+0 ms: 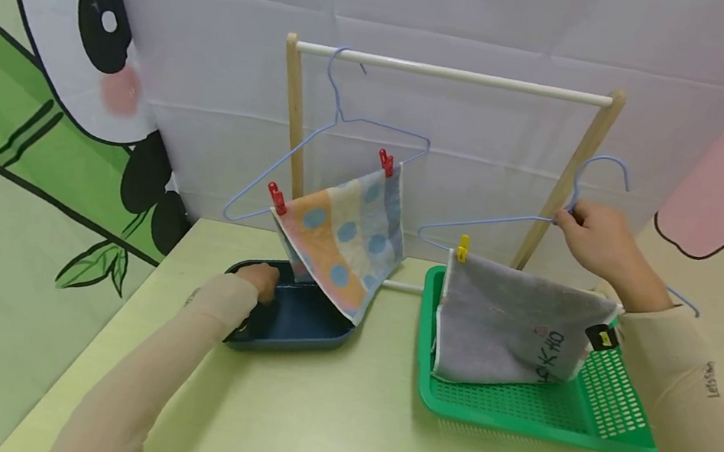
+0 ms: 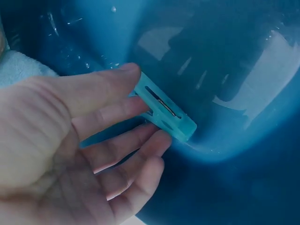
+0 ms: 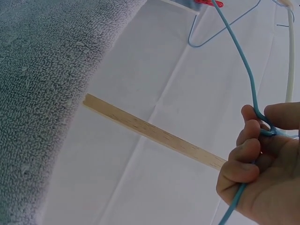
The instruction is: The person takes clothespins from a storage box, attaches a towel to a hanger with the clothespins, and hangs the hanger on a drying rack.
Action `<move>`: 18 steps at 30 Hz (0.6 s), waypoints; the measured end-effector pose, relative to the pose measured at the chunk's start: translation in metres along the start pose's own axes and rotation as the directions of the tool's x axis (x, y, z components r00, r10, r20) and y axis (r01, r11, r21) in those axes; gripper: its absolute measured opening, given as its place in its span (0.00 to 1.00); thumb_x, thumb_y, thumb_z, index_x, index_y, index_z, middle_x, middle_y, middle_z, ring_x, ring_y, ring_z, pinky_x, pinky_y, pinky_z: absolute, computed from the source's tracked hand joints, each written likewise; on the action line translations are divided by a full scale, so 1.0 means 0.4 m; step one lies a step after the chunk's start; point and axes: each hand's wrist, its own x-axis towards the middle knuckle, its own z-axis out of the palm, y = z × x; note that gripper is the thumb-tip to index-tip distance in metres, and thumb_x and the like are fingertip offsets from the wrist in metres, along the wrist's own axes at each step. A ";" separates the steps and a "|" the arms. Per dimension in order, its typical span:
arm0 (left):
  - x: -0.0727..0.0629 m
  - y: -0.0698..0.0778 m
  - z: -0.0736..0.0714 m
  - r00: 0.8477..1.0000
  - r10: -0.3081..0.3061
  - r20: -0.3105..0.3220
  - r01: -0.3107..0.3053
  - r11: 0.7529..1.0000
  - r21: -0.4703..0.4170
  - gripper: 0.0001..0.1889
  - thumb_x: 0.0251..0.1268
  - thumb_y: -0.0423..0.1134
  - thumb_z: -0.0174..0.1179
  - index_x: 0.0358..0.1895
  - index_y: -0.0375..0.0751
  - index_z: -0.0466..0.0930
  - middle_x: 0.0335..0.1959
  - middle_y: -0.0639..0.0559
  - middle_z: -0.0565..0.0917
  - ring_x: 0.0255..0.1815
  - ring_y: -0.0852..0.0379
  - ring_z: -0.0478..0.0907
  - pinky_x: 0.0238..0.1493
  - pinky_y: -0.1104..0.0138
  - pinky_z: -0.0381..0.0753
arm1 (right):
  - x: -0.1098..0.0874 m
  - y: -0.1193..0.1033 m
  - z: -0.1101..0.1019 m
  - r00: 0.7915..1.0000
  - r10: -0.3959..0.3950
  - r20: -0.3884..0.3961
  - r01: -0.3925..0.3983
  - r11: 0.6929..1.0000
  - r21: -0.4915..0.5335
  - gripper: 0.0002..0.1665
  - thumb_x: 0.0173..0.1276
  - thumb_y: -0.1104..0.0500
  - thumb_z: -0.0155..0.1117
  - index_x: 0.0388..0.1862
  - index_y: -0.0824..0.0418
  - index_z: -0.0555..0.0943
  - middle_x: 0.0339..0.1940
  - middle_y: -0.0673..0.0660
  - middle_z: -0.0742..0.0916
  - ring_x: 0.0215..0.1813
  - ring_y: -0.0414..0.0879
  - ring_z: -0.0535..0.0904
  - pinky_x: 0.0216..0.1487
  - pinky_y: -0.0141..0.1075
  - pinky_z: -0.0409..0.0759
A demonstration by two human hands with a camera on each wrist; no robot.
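My left hand (image 1: 260, 281) reaches into a dark blue basin (image 1: 299, 329). In the left wrist view its thumb and fingertips pinch a teal clothespin (image 2: 168, 115) with a metal spring. Over the green basket (image 1: 515, 421), my right hand (image 1: 599, 240) grips a light blue wire hanger (image 1: 502, 221) just below its hook. A grey towel (image 1: 508, 324) hangs from that hanger, its left corner held by a yellow clothespin (image 1: 463, 249); the sleeve overlaps the towel's right end. The right wrist view shows the fingers (image 3: 246, 152) curled round the hanger wire.
Behind the containers stands a wooden rack with a white rail (image 1: 453, 74). Another blue hanger (image 1: 289, 152) hooks over it, carrying a dotted towel (image 1: 347, 235) on red clothespins (image 1: 386, 162). The towel's lower corner hangs at the basin's rim. A pale table (image 1: 321, 421) lies beneath.
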 end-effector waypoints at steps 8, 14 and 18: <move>0.008 0.009 0.002 1.000 -0.014 -0.020 0.014 0.999 0.030 0.06 0.56 0.32 0.61 0.37 0.35 0.81 0.44 0.36 0.81 0.41 0.43 0.79 0.37 0.51 0.78 | 0.003 -0.003 0.002 1.000 0.009 0.012 -0.009 1.000 0.017 0.21 0.75 0.52 0.47 0.28 0.65 0.76 0.15 0.54 0.69 0.18 0.49 0.62 0.20 0.39 0.59; 0.009 0.015 -0.003 0.998 -0.008 -0.056 0.010 0.999 0.031 0.04 0.57 0.32 0.59 0.34 0.35 0.81 0.43 0.37 0.81 0.43 0.42 0.79 0.38 0.52 0.78 | 0.004 -0.002 0.001 1.000 0.000 0.012 0.000 1.000 0.018 0.21 0.75 0.52 0.47 0.28 0.65 0.76 0.15 0.54 0.69 0.18 0.50 0.62 0.20 0.39 0.59; 0.017 0.013 0.002 0.998 -0.013 -0.060 0.013 1.000 0.006 0.05 0.52 0.32 0.64 0.32 0.36 0.79 0.41 0.37 0.82 0.42 0.41 0.79 0.39 0.50 0.78 | 0.005 -0.003 0.001 1.000 -0.003 0.012 0.003 1.000 0.015 0.21 0.75 0.52 0.46 0.29 0.65 0.77 0.15 0.55 0.70 0.18 0.49 0.62 0.20 0.39 0.59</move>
